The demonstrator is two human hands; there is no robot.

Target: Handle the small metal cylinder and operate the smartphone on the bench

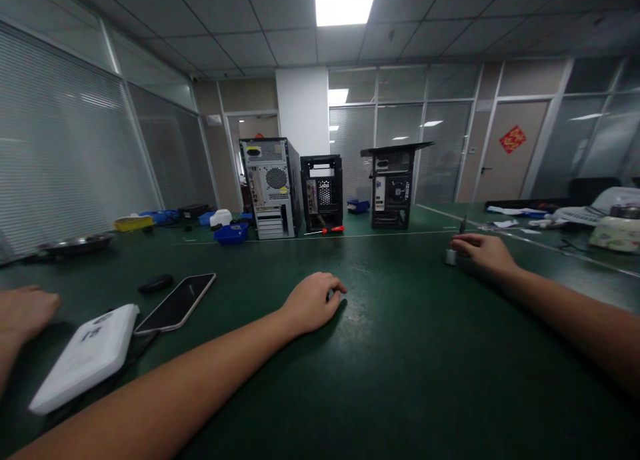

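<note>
Reaching far out to the right here, with the right hand [489, 251] low over the glossy dark-green tabletop [400, 353], drawn nearly together at thumb and fingertips! Right at those fingertips, finding a small pale-grey block [451, 257] on the table, and just above, a slim dark upright rod [463, 225]; cannot tell whether gripping either. Over to the left hand [311, 305]: resting out front on the tabletop, loosely half curled; cannot tell whether holding anything small inside. Spotting to its left a flat phone with a black screen [177, 303], beside a white rectangular slab with dark print [90, 357]. Catching another person's hand [27, 312] at the edge! Looking up the table, picking out a tall grey metal computer tower [265, 187], two black computer towers [393, 187], and a red-handled screwdriver [333, 230] before the middle one
</note>
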